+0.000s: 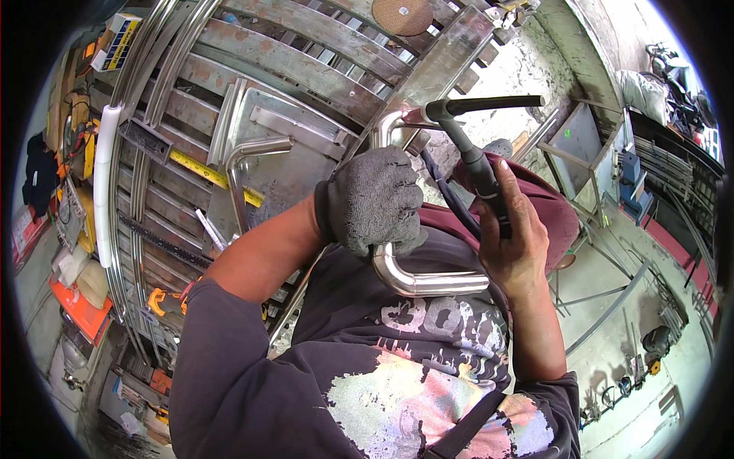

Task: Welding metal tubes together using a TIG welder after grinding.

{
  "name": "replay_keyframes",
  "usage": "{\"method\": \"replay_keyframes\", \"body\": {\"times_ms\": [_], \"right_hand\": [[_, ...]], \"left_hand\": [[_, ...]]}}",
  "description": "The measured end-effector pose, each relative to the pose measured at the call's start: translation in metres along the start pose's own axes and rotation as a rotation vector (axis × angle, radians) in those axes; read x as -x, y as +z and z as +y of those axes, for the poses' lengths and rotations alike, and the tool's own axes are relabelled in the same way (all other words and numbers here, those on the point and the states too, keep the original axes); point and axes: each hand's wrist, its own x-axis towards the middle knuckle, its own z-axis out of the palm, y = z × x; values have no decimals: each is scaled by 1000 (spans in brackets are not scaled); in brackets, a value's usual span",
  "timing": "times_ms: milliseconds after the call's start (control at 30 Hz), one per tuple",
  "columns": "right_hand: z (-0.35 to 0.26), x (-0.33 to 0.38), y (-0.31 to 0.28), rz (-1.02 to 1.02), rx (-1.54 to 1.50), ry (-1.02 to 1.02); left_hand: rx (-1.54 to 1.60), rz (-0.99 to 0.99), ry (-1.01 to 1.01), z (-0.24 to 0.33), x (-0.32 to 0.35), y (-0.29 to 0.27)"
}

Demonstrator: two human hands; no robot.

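My left hand [375, 200], in a dark grey glove, is closed around the middle of a shiny bent metal tube [436, 284]. One bent end of the tube shows above the fist, the other below it, near my shirt. Bare, my right hand [518, 249] grips the handle of a black welding torch [480, 170], with the index finger stretched along it. The torch's head is close to the tube's upper end; whether they touch I cannot tell. A dark cable [442, 182] hangs beside the torch. Burgundy cloth [552, 214] lies behind my right hand.
A slatted metal bench [306, 73] holds another bent tube [235, 177], a flat metal plate [287, 183], a yellow ruler-like strip [218, 177] and long shiny tubes [141, 183]. A brown round disc [402, 15] lies at the far edge. A metal frame [577, 141] stands right.
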Motion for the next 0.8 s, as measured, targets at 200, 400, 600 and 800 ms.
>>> {"method": "replay_keyframes", "body": {"times_ms": [200,400,600,800], "right_hand": [[-4,0,-2,-20,77,-8],[6,7,6,68,-9,-18],[1,4,3,28,-9,-16],[3,5,6,42,0,-43]], "left_hand": [[-3,-169,-99,5,11,2],[28,-69,-29,2,-2,-4],[15,-71,-43,3,-1,-5],[17,-64,-33,2,-2,-5]]}}
